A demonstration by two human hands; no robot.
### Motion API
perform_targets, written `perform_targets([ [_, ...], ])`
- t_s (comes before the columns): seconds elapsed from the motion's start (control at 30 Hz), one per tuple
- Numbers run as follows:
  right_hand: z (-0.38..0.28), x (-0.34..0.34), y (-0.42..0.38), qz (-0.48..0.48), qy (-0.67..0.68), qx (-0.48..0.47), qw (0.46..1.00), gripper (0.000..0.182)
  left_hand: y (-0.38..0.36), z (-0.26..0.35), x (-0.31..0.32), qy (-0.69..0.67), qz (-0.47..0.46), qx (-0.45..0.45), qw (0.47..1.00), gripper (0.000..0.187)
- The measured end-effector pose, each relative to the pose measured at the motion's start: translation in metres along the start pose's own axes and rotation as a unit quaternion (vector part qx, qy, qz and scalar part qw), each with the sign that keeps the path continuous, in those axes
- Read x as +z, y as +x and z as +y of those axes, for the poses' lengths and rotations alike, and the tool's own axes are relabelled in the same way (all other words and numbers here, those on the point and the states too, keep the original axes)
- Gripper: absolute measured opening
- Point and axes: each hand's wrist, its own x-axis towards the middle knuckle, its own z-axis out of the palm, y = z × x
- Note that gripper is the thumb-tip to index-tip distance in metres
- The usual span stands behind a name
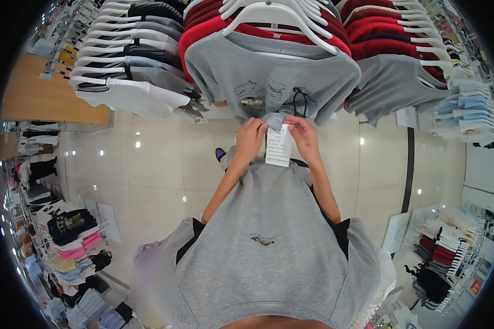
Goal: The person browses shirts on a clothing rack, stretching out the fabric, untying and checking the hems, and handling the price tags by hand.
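Observation:
A grey T-shirt [219, 60] with line drawings on its front hangs facing me on a white hanger [269, 12]. My left hand [251, 136] is closed on a gathered bit of grey-blue fabric [273, 120] at the shirt's bottom. Just to its right, my right hand [305, 139] pinches the upper edge of a white tag [278, 147] covered in small print. The tag hangs down between both hands. A dark cord loop [302, 100] lies against the shirt above my right hand.
Red shirts [203, 33] hang behind the grey one, with white and grey shirts [132, 90] on the left and a grey shirt [387, 82] on the right. More clothing racks [74, 236] line both sides. Below my hands is a pale tiled floor [137, 170].

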Motion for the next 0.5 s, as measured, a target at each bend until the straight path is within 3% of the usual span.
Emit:
perform_targets([
  [0.03, -0.005, 0.002, -0.001, 0.013, 0.013, -0.020, 1.000, 0.030, 0.001, -0.001, 0.000, -0.001, -0.001, 0.001, 1.000, 0.016],
  [0.1, -0.012, 0.007, -0.003, 0.027, 0.028, -0.041, 0.998, 0.030, 0.000, -0.005, 0.001, -0.132, -0.036, -0.100, 0.986, 0.014],
  [0.23, -0.031, 0.028, -0.012, -0.083, 0.295, 0.009, 0.952, 0.033, -0.004, -0.004, 0.015, -0.228, -0.043, -0.176, 0.957, 0.012],
  [0.3, -0.021, 0.038, -0.016, -0.093, 0.252, -0.010, 0.963, 0.032, -0.007, 0.003, 0.014, -0.188, -0.021, -0.043, 0.981, 0.013],
  [0.37, 0.000, 0.046, -0.015, -0.050, 0.118, -0.031, 0.991, 0.032, -0.012, -0.009, 0.026, -0.187, -0.038, -0.069, 0.979, 0.015],
  [0.4, -0.011, 0.048, -0.014, 0.013, -0.052, -0.127, 0.991, 0.032, -0.010, -0.010, 0.029, -0.288, -0.047, -0.150, 0.945, 0.015],
  [0.43, -0.016, 0.047, -0.013, 0.013, -0.051, -0.127, 0.990, 0.032, -0.010, -0.010, 0.031, -0.383, -0.056, -0.228, 0.894, 0.015],
  [0.5, -0.020, 0.044, -0.011, 0.091, -0.132, -0.190, 0.969, 0.027, -0.009, -0.011, 0.027, -0.403, -0.081, -0.260, 0.874, 0.016],
])
